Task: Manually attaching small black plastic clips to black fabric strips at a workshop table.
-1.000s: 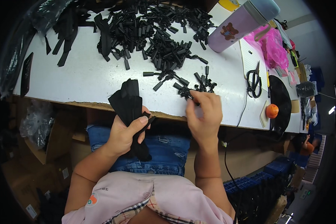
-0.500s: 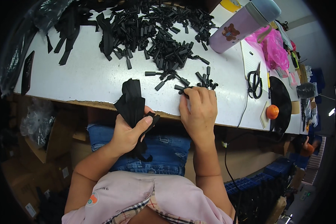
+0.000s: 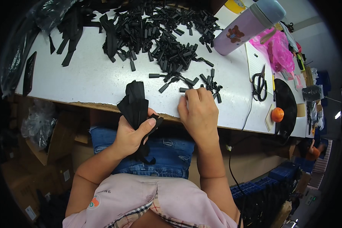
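My left hand (image 3: 131,135) is closed around a bundle of black zipper strips (image 3: 135,100), held just in front of the table's near edge. The strips fan out above the thumb, and their lower ends hang over my lap. My right hand (image 3: 199,114) rests at the table with its fingers curled down and drawn together; whatever is under the fingertips is hidden. Beside those fingers lies a small group of black zipper sliders with pulls (image 3: 212,83). Farther back spreads a large heap of the same sliders (image 3: 174,53).
A lilac bottle (image 3: 241,32) stands at the back right. Scissors (image 3: 259,85), a notebook (image 3: 254,62) and an orange fruit (image 3: 277,114) lie on the right. More black strips (image 3: 70,41) and a dark phone-like slab (image 3: 29,74) are on the left. A cable (image 3: 249,114) crosses the table edge.
My right hand has drawn slightly left and toward me, its fingers curling more. The small slider group beside it has shifted a little. My left hand keeps its hold on the strips.
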`<state>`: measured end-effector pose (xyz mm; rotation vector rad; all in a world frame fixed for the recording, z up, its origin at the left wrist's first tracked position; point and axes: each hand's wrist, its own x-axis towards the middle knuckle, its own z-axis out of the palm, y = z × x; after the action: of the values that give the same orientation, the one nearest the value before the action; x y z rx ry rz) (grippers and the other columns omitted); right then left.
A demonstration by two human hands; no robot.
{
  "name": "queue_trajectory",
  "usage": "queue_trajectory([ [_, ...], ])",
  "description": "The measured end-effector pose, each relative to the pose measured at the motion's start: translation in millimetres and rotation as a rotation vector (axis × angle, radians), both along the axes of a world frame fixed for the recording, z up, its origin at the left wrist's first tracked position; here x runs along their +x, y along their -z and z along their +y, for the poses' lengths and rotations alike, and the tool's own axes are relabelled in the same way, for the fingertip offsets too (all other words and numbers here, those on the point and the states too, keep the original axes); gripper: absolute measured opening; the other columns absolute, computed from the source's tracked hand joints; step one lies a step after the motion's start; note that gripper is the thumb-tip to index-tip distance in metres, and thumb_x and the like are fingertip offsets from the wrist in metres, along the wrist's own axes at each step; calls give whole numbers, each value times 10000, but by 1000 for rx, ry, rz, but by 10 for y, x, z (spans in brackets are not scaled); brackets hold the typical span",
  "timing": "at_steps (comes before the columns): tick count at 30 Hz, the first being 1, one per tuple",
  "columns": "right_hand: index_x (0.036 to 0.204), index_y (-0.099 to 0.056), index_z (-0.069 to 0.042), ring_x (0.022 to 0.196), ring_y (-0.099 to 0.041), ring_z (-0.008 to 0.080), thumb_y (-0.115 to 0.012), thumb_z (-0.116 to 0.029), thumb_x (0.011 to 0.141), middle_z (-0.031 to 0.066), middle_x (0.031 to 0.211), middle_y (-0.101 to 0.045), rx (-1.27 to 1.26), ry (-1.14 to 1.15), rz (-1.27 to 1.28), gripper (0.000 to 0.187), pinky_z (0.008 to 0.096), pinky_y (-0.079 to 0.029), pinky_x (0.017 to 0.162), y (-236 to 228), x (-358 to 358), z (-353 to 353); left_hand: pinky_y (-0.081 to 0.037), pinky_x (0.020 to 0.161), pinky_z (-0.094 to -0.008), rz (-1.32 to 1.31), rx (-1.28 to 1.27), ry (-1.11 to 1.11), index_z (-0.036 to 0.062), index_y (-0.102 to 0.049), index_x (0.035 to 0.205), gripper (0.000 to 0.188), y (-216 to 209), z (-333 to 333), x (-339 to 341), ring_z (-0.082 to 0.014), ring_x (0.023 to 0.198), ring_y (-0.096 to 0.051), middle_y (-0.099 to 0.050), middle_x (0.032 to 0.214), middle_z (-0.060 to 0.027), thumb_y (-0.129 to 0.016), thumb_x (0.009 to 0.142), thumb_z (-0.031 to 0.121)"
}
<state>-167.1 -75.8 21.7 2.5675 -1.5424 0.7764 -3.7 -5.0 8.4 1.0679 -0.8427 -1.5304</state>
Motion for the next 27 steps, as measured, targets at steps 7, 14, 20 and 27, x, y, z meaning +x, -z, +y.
queue_trajectory([
  [7, 719, -523, -36, 645, -481, 229, -611, -36, 632, 78, 730, -504, -117, 18, -195, 123, 310, -408, 534, 65, -125, 45, -297, 357, -179, 15, 22, -3, 5, -507, 913, 157, 0, 10, 14, -38, 402, -394, -480, 576, 4, -542, 807, 115],
  [14, 814, -563, -30, 677, -490, 229, -625, -24, 630, 85, 777, -521, -62, 41, -299, 195, 314, -410, 576, 74, -131, 53, -310, 356, -182, 4, 11, 20, 5, -510, 913, 148, -31, -10, 1, -42, 408, -404, -487, 589, -5, -527, 811, 111],
  [20, 873, -575, -45, 677, -478, 225, -626, -58, 635, 76, 791, -513, -125, 61, -145, 244, 313, -393, 580, 112, -129, -13, -326, 364, -179, 23, 19, 40, 7, -510, 919, 149, -30, -22, -8, -47, 428, -423, -514, 636, -24, -521, 810, 108],
  [27, 890, -587, -50, 702, -483, 219, -617, -115, 663, 68, 808, -527, -113, 128, -14, 238, 317, -398, 616, 44, -107, 28, -328, 367, -175, 19, 22, 34, 7, -511, 917, 152, -29, -5, 8, -45, 428, -424, -518, 640, -28, -520, 810, 115],
])
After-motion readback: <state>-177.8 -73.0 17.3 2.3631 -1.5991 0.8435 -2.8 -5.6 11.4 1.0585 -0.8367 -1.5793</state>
